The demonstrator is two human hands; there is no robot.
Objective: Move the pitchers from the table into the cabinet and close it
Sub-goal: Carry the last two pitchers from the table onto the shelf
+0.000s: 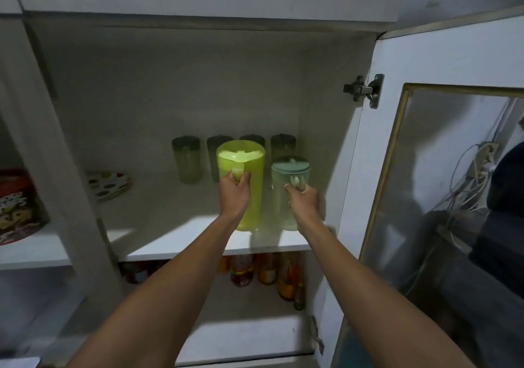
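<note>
1. Cabinet (334, 55): white, upper compartment open to view. Its door (377, 169) is swung wide to the right, with a gold-trimmed glass pane and a metal hinge (365, 91) at the upper inside edge.
2. Shelf (158, 206): white board, dim at the back, lit along its front edge. It carries all items listed under 3 to 6.
3. Yellow-green pitcher (249, 197): tall, lidded, upright, standing near the shelf's front edge, right of centre. Handle faces the viewer.
4. Pale green pitcher (283, 197): translucent, with a teal lid, upright, just beside the yellow-green pitcher on its right, close to the shelf's front right corner and the cabinet's right wall.
5. Tumblers (185, 159): four dark-rimmed, greenish, in a row along the shelf's back edge. The two pitchers stand in front of the right-hand three and partly hide them.
6. Spotted plate (109, 184): lying toward the shelf's left side, near the back.
7. Left hand (234, 193): fingers curled around the handle of the yellow-green pitcher, gripping it.
8. Right hand (302, 201): fingers wrapped around the handle of the pale green pitcher, gripping it.
9. Bottles (266, 268): several, orange and red contents, standing on the lower shelf beneath, toward its right side.
10. Printed red tin (17, 206): in the neighbouring compartment at left, on its own shelf.
</note>
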